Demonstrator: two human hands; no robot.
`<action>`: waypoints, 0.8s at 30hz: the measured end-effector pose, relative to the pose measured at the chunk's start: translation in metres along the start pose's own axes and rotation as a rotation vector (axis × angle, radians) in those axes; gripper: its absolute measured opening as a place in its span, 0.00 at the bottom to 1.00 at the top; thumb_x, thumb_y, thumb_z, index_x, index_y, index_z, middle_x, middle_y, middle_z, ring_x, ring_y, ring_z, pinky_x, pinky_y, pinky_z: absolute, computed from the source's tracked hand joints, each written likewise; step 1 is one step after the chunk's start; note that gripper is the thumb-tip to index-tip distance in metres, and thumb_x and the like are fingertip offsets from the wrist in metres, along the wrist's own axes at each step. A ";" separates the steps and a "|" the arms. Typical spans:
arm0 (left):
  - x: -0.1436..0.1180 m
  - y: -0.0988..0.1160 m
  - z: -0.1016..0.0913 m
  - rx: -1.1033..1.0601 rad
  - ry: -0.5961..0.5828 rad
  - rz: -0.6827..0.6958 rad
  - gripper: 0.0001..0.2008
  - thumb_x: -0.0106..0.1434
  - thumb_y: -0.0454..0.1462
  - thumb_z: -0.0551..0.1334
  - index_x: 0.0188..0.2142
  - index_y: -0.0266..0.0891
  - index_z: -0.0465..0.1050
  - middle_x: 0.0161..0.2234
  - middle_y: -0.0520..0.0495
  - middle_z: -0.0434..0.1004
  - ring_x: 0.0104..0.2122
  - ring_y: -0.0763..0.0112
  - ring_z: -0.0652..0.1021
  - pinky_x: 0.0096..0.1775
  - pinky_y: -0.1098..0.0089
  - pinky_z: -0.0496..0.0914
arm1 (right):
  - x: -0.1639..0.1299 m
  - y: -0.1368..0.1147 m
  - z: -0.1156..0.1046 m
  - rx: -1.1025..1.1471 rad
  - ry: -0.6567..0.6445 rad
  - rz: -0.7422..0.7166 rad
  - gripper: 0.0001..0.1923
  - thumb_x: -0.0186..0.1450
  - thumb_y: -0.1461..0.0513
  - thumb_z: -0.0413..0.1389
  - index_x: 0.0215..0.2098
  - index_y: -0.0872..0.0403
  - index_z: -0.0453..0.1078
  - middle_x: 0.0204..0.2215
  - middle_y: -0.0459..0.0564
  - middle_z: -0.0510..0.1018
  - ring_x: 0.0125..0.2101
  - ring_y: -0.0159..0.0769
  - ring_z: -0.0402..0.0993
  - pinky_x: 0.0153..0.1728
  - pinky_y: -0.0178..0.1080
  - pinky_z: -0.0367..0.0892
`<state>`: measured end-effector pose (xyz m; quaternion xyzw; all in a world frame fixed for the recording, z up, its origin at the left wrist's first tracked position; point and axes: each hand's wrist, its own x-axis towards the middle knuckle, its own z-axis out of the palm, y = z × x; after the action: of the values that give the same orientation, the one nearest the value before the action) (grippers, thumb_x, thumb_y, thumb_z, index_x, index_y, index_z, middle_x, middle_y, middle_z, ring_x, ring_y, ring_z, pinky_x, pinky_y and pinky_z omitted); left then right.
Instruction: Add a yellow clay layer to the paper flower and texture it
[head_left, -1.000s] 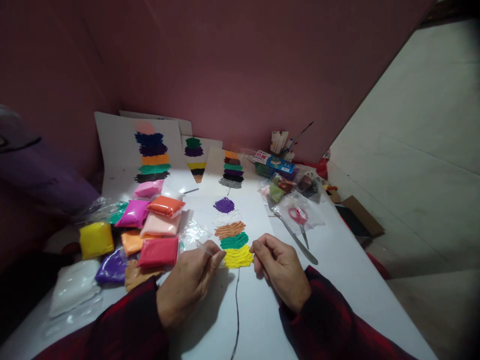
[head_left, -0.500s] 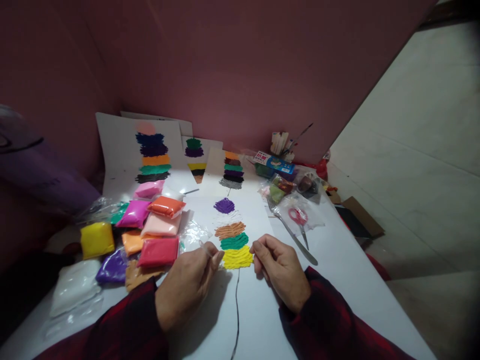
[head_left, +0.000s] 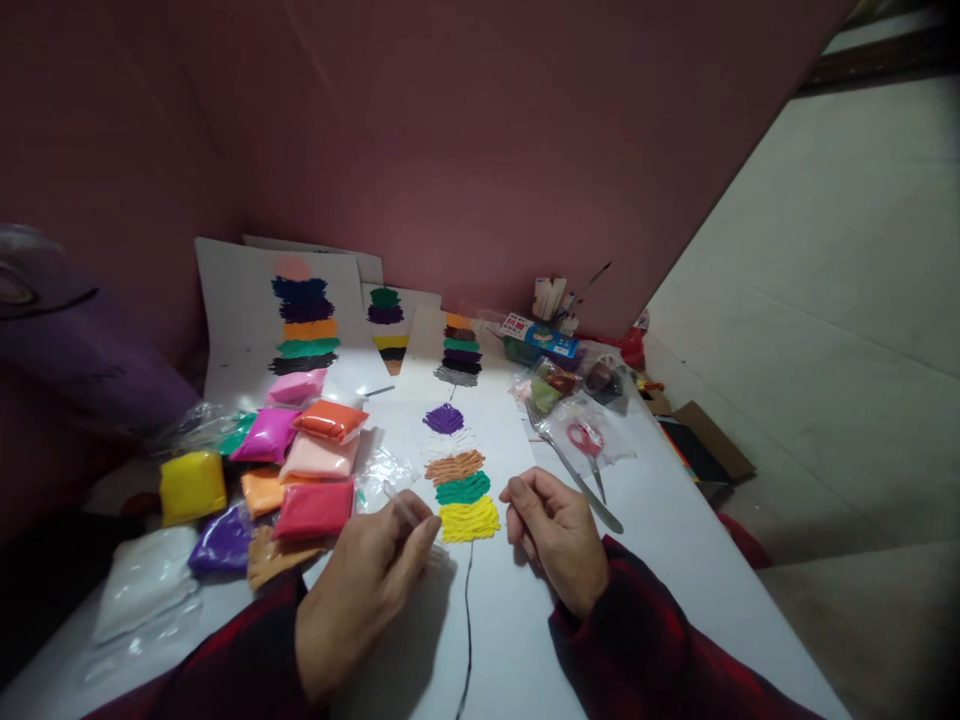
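Observation:
My left hand (head_left: 375, 570) is closed around a thin, clear plastic piece (head_left: 400, 504), whose end pokes up above the fingers. More see-through plastic shows under that hand. To the right, my right hand (head_left: 551, 530) is pinched, thumb against fingers; what it holds, if anything, is too small to make out. Between the two hands lies a white sheet (head_left: 517, 435) with a wavy yellow clay band (head_left: 470, 520). Above it come a green band (head_left: 463, 488), an orange-brown band (head_left: 455, 466), a white layer and a purple clay shape (head_left: 444, 418). A black line (head_left: 468, 620) runs down below the yellow.
Several clay packets, including a red one (head_left: 315, 508) and a yellow one (head_left: 193, 487), crowd the left. A fork (head_left: 577, 470), red-handled scissors (head_left: 585, 438) and bagged clay (head_left: 551, 385) lie at right. Finished sheets (head_left: 232, 320) lean against the pink wall (head_left: 450, 130).
My hands have drawn slightly apart from the yellow band, the left one moving left and down. The whole view has shifted a little.

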<state>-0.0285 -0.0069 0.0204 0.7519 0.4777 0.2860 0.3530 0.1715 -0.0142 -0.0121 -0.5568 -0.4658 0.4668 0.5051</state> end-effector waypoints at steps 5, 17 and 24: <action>0.001 0.000 -0.001 -0.070 -0.091 -0.230 0.15 0.65 0.46 0.51 0.27 0.40 0.66 0.21 0.50 0.71 0.23 0.67 0.73 0.26 0.69 0.65 | 0.001 -0.003 0.001 -0.006 -0.009 -0.006 0.20 0.64 0.47 0.54 0.28 0.55 0.65 0.13 0.39 0.66 0.09 0.21 0.52 0.08 0.26 0.45; -0.014 0.005 -0.012 0.628 -0.006 -0.238 0.15 0.68 0.42 0.51 0.28 0.40 0.66 0.27 0.38 0.76 0.29 0.52 0.78 0.27 0.66 0.57 | 0.005 -0.009 0.000 -0.005 0.012 -0.090 0.20 0.63 0.46 0.54 0.28 0.54 0.65 0.12 0.37 0.66 0.07 0.22 0.53 0.08 0.27 0.45; -0.007 0.002 -0.015 0.466 0.028 -0.120 0.18 0.67 0.39 0.51 0.20 0.41 0.61 0.20 0.46 0.72 0.23 0.67 0.73 0.26 0.70 0.58 | -0.087 0.001 0.023 -0.311 -0.361 -0.344 0.12 0.67 0.52 0.54 0.36 0.50 0.75 0.30 0.47 0.81 0.28 0.35 0.76 0.25 0.34 0.69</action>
<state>-0.0416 -0.0103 0.0296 0.7793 0.5794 0.1567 0.1798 0.1371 -0.0979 -0.0098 -0.4482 -0.7018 0.3887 0.3942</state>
